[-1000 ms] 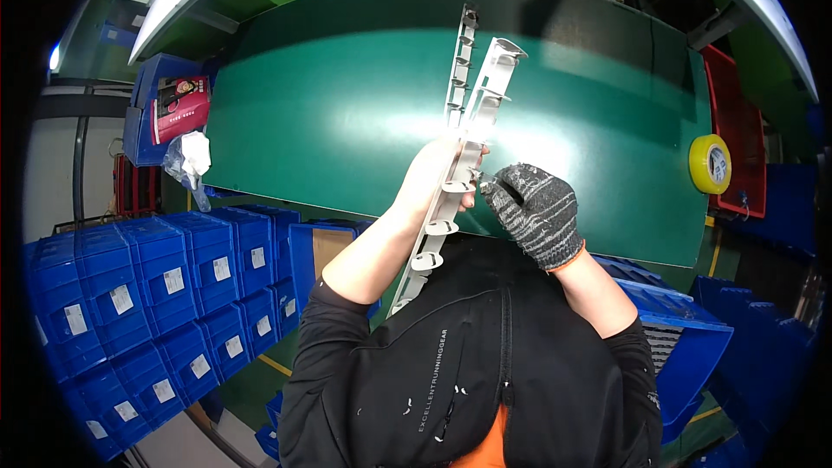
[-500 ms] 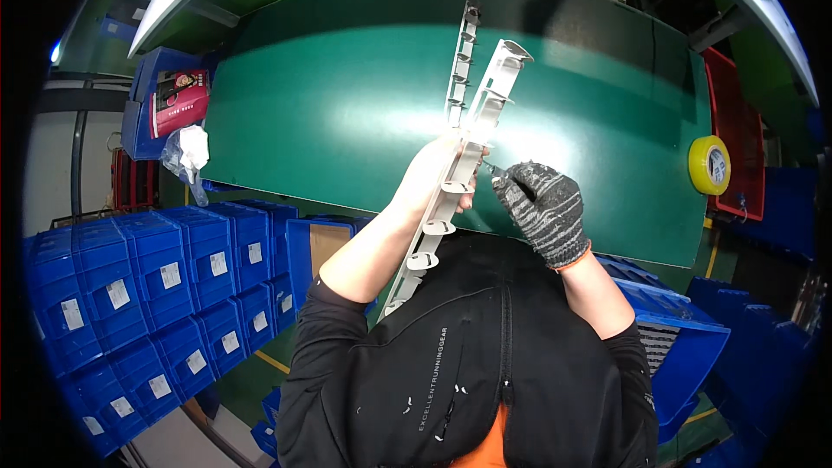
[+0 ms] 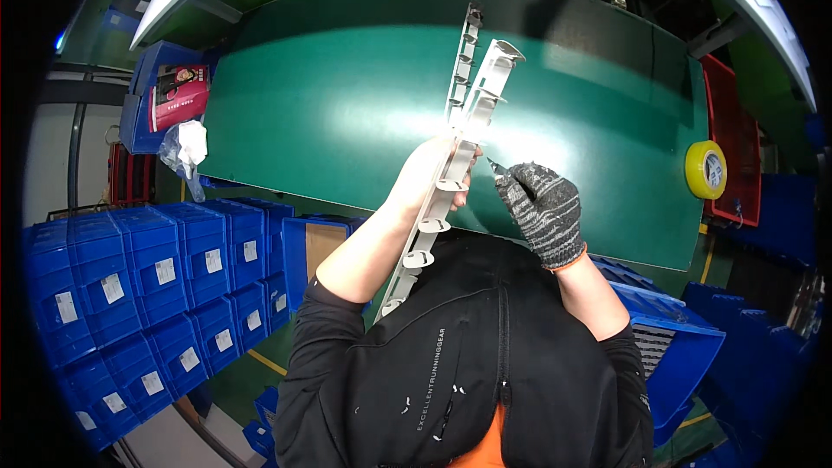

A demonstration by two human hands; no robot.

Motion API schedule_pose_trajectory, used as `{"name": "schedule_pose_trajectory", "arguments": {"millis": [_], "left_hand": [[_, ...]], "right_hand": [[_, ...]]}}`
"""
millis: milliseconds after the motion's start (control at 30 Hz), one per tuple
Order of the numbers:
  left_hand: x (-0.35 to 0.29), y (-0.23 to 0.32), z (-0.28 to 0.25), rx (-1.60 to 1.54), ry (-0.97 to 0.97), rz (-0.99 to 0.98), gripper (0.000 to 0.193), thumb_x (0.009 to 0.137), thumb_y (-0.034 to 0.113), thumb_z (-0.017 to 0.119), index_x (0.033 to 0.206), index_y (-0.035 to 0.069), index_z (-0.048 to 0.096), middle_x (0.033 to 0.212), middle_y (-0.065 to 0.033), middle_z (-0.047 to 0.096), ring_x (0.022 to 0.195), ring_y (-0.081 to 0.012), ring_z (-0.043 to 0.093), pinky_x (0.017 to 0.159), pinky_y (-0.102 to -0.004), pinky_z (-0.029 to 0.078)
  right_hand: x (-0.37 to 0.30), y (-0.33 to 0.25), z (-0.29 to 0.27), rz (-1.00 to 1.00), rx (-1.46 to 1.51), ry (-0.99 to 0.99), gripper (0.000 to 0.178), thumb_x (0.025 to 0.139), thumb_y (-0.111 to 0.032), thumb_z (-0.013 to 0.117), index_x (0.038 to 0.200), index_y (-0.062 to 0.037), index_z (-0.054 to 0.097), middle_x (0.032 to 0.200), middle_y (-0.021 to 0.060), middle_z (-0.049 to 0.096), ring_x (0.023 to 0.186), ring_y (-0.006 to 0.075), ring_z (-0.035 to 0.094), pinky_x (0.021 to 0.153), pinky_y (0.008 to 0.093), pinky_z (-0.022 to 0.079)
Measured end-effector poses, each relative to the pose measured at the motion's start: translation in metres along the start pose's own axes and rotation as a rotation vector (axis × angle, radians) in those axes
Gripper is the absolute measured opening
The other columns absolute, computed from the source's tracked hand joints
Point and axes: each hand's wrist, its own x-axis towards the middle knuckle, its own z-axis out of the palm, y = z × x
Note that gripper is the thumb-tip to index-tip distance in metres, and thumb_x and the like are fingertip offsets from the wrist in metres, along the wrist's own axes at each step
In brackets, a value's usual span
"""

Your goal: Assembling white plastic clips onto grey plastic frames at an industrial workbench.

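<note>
A long, pale metal strip point(image 3: 440, 197) with several rounded tabs slants from the table toward my chest. My bare left hand point(image 3: 426, 175) is closed around its middle, with fingertips showing at the right edge. To the right, my right hand point(image 3: 546, 212), in a grey and black knit glove, pinches a small dark pointed tool point(image 3: 496, 165). The tool's tip points at the strip and is a little apart from it; its exact kind is too small to tell. Past my left hand, a second tabbed strip point(image 3: 464, 61) lies on the green table point(image 3: 329, 113).
A roll of yellow tape point(image 3: 705, 169) stands at the table's right edge beside a red bin point(image 3: 732, 121). At the left edge are a pink packet point(image 3: 180, 97) and a clear plastic bag point(image 3: 184, 149). Blue crates point(image 3: 156, 269) are stacked at lower left; another blue crate point(image 3: 672, 334) sits at right.
The gap between the tool's tip and the strip has widened slightly. My left hand keeps its hold on the strip, and the whole view has shifted a little.
</note>
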Motion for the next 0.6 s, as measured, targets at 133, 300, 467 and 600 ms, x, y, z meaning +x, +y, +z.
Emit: {"name": "schedule_pose_trajectory", "arguments": {"millis": [133, 300, 467, 600], "left_hand": [[-0.001, -0.001, 0.002, -0.031, -0.026, 0.015, 0.047, 0.083, 0.040, 0.053, 0.101, -0.003, 0.048, 0.078, -0.0061, 0.049, 0.046, -0.0128, 0.052, 0.039, -0.0218, 0.043], [-0.002, 0.000, 0.004, -0.005, 0.021, -0.033, 0.046, 0.083, 0.039, 0.052, 0.101, -0.003, 0.048, 0.078, -0.0061, 0.049, 0.046, -0.0127, 0.052, 0.039, -0.0220, 0.043], [-0.001, 0.000, 0.004, -0.018, 0.009, -0.014, 0.042, 0.085, 0.036, 0.050, 0.099, -0.003, 0.049, 0.072, -0.0048, 0.049, 0.046, -0.0124, 0.051, 0.039, -0.0220, 0.042], [-0.001, 0.007, 0.005, 0.025, 0.029, 0.002, 0.038, 0.086, 0.037, 0.048, 0.091, 0.000, 0.053, 0.070, -0.0025, 0.050, 0.048, -0.0106, 0.051, 0.040, -0.0200, 0.039]], "right_hand": [[0.000, -0.007, 0.005, -0.036, -0.068, -0.054, 0.015, 0.078, -0.018, 0.061, 0.076, -0.0032, 0.061, 0.066, 0.0141, 0.056, 0.059, 0.0291, 0.055, 0.055, 0.0352, 0.043], [-0.001, -0.002, 0.007, 0.005, -0.088, -0.025, 0.015, 0.077, -0.018, 0.062, 0.076, -0.0029, 0.061, 0.067, 0.0144, 0.056, 0.060, 0.0296, 0.055, 0.055, 0.0354, 0.043], [-0.002, -0.005, 0.006, -0.008, -0.042, 0.004, 0.019, 0.079, -0.024, 0.060, 0.074, -0.0048, 0.060, 0.067, 0.0141, 0.057, 0.060, 0.0301, 0.056, 0.055, 0.0370, 0.043], [-0.004, 0.004, 0.000, 0.090, 0.262, 0.070, 0.017, 0.081, -0.018, 0.057, 0.080, -0.0019, 0.062, 0.066, 0.0122, 0.058, 0.057, 0.0232, 0.056, 0.054, 0.0326, 0.043]]}}
